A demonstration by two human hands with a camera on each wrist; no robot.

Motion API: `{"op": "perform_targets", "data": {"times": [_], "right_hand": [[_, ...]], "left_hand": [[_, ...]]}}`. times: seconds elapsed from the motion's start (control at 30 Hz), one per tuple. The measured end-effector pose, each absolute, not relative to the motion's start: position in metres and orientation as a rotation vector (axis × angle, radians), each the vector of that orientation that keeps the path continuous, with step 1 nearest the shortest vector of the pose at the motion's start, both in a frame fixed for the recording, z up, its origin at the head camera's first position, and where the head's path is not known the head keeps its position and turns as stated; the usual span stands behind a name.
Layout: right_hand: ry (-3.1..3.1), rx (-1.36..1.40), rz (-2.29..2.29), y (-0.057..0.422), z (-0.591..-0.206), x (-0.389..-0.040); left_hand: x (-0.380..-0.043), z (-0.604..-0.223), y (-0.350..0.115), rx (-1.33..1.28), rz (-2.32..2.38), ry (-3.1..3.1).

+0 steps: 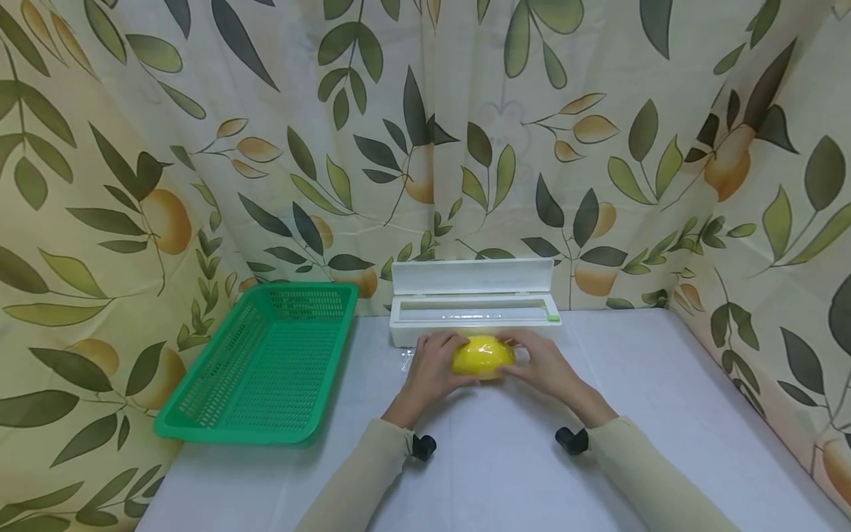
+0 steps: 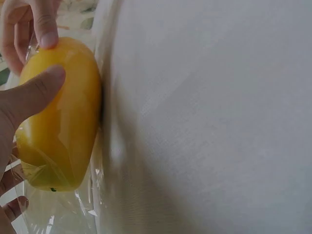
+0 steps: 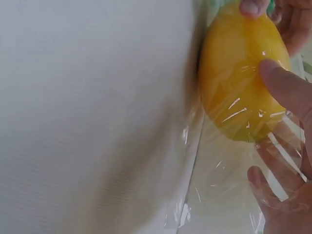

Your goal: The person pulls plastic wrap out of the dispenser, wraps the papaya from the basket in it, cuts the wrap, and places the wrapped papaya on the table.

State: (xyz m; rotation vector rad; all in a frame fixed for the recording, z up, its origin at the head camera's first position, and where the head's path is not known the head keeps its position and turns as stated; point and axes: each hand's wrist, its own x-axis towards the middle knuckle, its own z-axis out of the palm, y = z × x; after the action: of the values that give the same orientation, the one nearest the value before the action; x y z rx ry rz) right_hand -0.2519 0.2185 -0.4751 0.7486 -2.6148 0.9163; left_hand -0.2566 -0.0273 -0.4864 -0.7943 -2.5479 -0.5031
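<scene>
A glossy yellow mango sits low over the white table with clear plastic film around it. My left hand holds it from the left, its thumb pressed on the film-covered skin in the left wrist view. From the other side my right hand grips the fruit, thumb on top and fingers behind the film. Loose clear film spreads past the fruit's end in the right wrist view, over the right fingers. Right behind the hands stands a white cling film dispenser with its lid raised and a small green slider.
A green plastic basket with perforated walls stands left of the hands on the white tablecloth. Leaf-and-fruit patterned curtains hang behind the table and along both sides.
</scene>
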Motion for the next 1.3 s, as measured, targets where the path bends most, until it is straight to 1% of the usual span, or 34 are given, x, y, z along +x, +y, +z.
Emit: {"op": "perform_targets", "data": {"times": [0.4, 0.67, 1.03, 1.3], "right_hand": [[-2.671, 0.756, 0.931, 0.221, -0.467, -0.267], [-2.734, 0.710, 0.964, 0.221, -0.464, -0.271], [-2.758, 0.658, 0.993, 0.220, -0.466, -0.271], [-2.728, 0.694, 0.995, 0.219, -0.468, -0.270]], "left_hand": [[-0.273, -0.481, -0.030, -0.767, -0.618, -2.614], [-0.281, -0.481, -0.032, -0.757, -0.698, -2.639], [-0.281, -0.478, -0.030, -0.722, -0.682, -2.699], [-0.280, -0.475, -0.028, -0.673, -0.652, -2.745]]}}
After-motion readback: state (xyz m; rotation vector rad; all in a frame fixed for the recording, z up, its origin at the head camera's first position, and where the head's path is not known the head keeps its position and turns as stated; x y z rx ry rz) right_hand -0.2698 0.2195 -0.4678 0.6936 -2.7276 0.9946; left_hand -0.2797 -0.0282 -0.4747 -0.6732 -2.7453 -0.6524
